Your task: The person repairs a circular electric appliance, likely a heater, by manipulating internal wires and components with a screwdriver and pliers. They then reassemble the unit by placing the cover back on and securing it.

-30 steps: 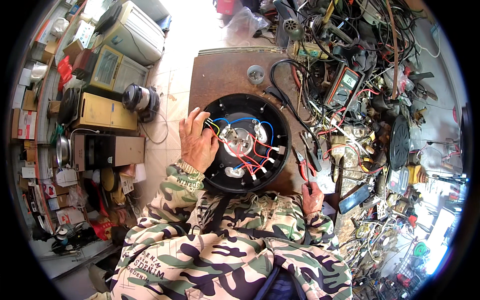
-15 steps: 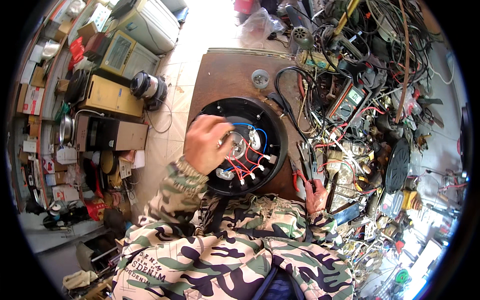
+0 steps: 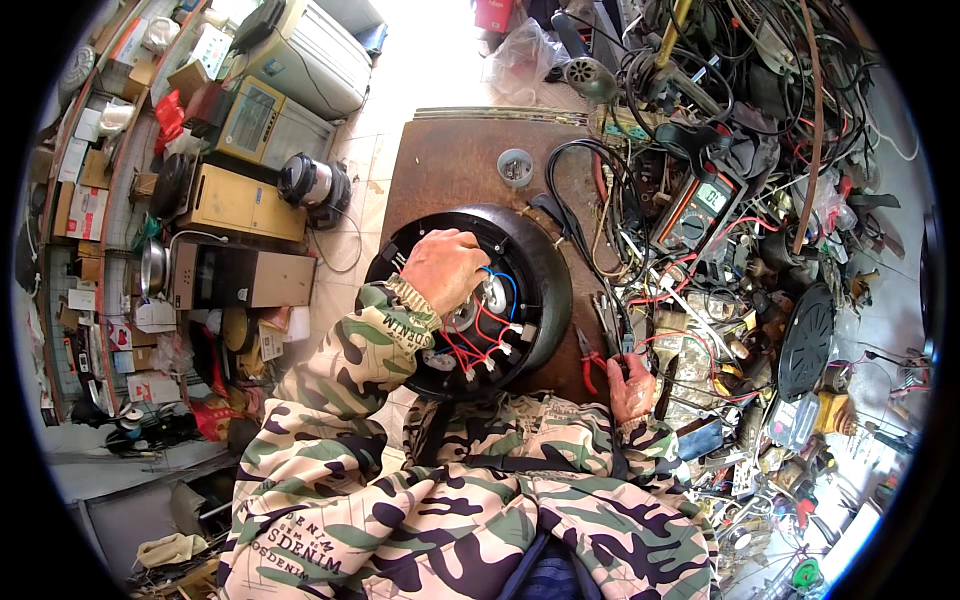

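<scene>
A round black appliance base stands on the brown table, tilted toward the left. Inside it run red wires with white connectors and a blue wire. My left hand reaches over the base with its fingers curled down into it; the fingertips and anything in them are hidden. At the table's right edge my right hand has its fingers bent together beside the dark ends of some slim tools. What it grips cannot be made out. Red-handled pliers lie just left of it.
A small grey cup of small parts stands at the table's far side. Black cable loops along the right edge. Beyond lie a multimeter, a brush, a black round plate and heaped wires. A cooker sits on the left.
My left hand has moved from above the base's left side farther in and away from me. The base has tilted leftward, showing more of its right outer wall. My right hand stays by the tools.
</scene>
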Demonstrator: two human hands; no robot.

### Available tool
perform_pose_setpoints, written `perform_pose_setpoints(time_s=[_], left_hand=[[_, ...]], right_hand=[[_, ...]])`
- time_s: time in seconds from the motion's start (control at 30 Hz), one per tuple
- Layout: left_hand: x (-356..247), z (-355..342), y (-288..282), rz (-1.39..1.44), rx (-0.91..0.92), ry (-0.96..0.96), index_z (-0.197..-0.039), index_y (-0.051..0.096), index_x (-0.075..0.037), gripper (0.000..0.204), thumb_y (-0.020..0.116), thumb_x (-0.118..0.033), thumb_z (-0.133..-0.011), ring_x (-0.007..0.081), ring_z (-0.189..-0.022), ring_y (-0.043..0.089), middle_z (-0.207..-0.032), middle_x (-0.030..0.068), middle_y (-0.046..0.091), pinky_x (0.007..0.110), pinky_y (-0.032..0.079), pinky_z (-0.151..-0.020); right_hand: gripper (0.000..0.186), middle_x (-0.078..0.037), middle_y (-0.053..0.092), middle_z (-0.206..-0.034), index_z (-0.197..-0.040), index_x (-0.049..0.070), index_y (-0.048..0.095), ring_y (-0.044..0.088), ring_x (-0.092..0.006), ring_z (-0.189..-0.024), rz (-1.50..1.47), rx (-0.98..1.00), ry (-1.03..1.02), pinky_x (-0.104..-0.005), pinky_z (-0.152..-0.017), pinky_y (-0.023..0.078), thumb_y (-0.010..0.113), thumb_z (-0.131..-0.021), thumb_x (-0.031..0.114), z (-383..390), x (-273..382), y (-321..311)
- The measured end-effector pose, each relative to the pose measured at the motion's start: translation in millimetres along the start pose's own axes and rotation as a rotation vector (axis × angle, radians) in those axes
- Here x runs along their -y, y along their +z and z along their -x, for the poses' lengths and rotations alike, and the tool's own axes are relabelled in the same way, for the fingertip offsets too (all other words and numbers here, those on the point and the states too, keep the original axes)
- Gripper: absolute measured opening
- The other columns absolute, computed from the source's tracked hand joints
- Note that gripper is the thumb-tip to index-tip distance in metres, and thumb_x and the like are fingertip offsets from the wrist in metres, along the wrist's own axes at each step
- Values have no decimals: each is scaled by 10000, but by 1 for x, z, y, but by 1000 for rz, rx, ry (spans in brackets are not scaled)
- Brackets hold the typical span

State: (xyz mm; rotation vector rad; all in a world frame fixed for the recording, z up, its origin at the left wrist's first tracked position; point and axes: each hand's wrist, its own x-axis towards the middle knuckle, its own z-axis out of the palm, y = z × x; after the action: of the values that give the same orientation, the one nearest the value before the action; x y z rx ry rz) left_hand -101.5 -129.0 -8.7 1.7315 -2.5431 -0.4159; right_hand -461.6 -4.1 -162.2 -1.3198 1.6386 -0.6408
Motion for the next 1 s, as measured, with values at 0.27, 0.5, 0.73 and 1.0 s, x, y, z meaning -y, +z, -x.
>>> perform_pose_setpoints(time_s=[0.27, 0.5, 0.73, 1.0], left_hand=[[-12, -9, 5, -111, 47, -47, -937, 802, -83, 176, 774, -213, -821, 341, -927, 710, -941, 109, 739, 464, 562, -874], [-14, -10, -2, -79, 80, -100, -927, 789, -79, 196, 805, -213, -784, 354, -921, 718, -931, 124, 744, 460, 572, -852], [-2, -13, -4, 128, 97, -180, -921, 784, -33, 226, 822, -189, -762, 349, -864, 749, -908, 173, 768, 422, 595, -817], [5, -19, 0, 269, 139, -216, -917, 772, -21, 200, 803, -128, -750, 314, -809, 763, -864, 176, 765, 384, 610, -780]], right_hand=[[239, -195, 748, -847, -1043, -3, 716, 748, -300, -763, -42, -46, -24, -401, -707, 567, 727, -994, 231, -1, 5, -2], [229, -182, 741, -811, -1042, -6, 713, 749, -277, -745, -96, -67, -13, -387, -694, 564, 726, -996, 218, 0, -5, 1], [227, -181, 735, -832, -1058, -9, 717, 727, -284, -729, -67, -68, -84, -394, -682, 557, 728, -996, 209, -2, 20, -11], [215, -190, 737, -843, -1060, -12, 715, 729, -314, -737, -62, -62, -65, -399, -690, 559, 729, -991, 191, -8, 21, -9]])
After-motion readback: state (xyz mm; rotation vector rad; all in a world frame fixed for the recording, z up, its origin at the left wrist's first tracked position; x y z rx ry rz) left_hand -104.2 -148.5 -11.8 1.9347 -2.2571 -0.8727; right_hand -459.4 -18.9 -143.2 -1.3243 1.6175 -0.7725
